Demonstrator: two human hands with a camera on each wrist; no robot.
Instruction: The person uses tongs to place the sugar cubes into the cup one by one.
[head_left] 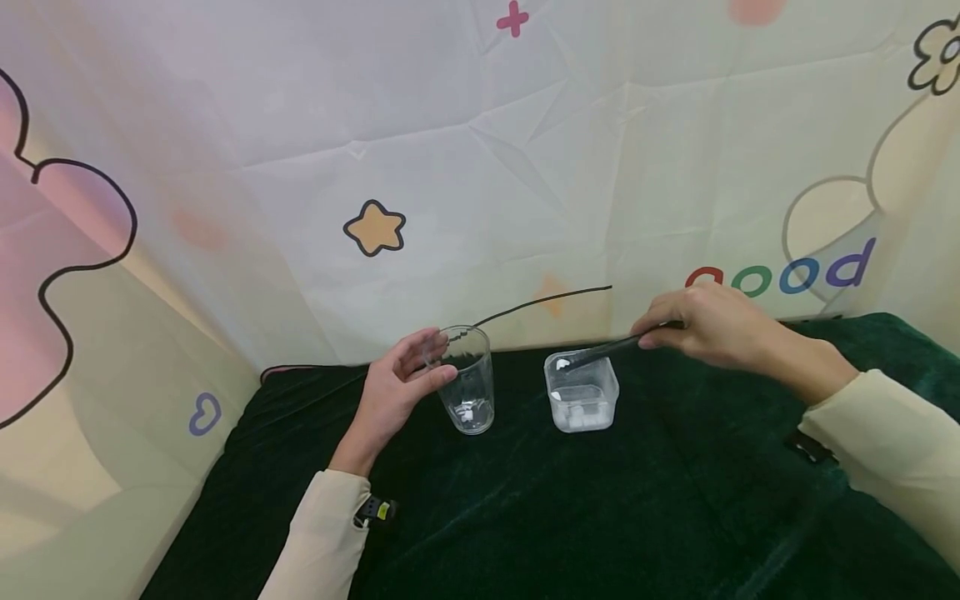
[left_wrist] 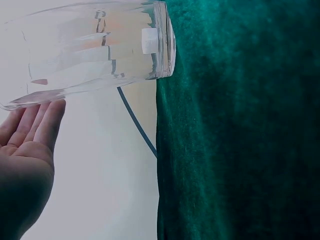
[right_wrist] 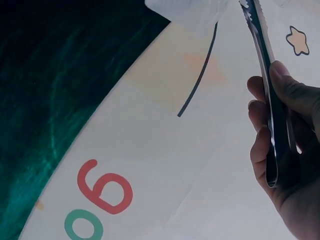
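Observation:
My left hand (head_left: 397, 379) holds the upper part of a clear drinking glass (head_left: 480, 383), thumb at the near side and fingers at the far side. The glass stands upright with a small white piece (head_left: 467, 412) at its bottom. In the left wrist view, straight-looking fingers (left_wrist: 47, 122) meet the side of the glass. My right hand (head_left: 708, 325) grips dark metal tongs (head_left: 615, 346). Their tips are at a clear square plastic container (head_left: 617, 392) with white pieces in it. A white piece (head_left: 562, 364) shows by the tips; whether they pinch it I cannot tell.
Dark green velvety cloth (head_left: 600, 517) covers the table. Close behind its far edge hangs a pale printed sheet (head_left: 465, 208) with a star, letters and a curved black line. The container stands to the right of the glass, a short gap between them.

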